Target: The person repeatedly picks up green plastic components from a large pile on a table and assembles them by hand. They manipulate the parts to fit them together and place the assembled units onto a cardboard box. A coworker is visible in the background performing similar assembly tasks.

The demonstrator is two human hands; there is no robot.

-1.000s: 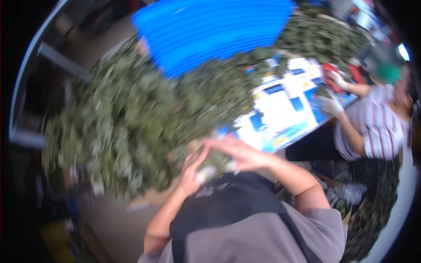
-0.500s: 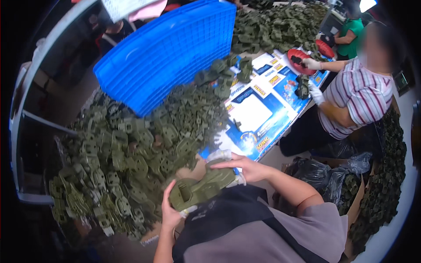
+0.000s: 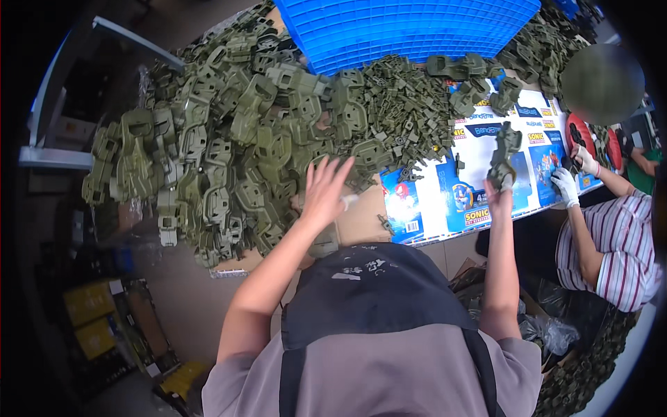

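Observation:
My left hand [image 3: 325, 193] is open, its fingers spread over the near edge of a big heap of olive-green moulded plastic shells [image 3: 264, 149]. Some white covering shows on its fingertips. Further right, my right hand [image 3: 499, 198] reaches over the printed cardboard sheet [image 3: 441, 194] and grips the near end of an olive-green plastic shell [image 3: 508, 142], which points away from me. Between the hands, a small green plastic piece [image 3: 385, 224] lies near the table's front edge. A mound of small green plastic parts [image 3: 406, 104] is beyond my left hand.
A large blue plastic crate [image 3: 410, 31] stands at the back. More green shells [image 3: 471, 96] lie near it. At right, a co-worker in a striped shirt [image 3: 615, 240] wears white gloves beside a red dish [image 3: 578, 139]. Black plastic bags [image 3: 549, 333] and yellow boxes [image 3: 90, 320] are below.
My hands have moved apart from the green shell both were holding. The right now holds a shell out over the printed sheet; the left has opened over the heap. The view has turned.

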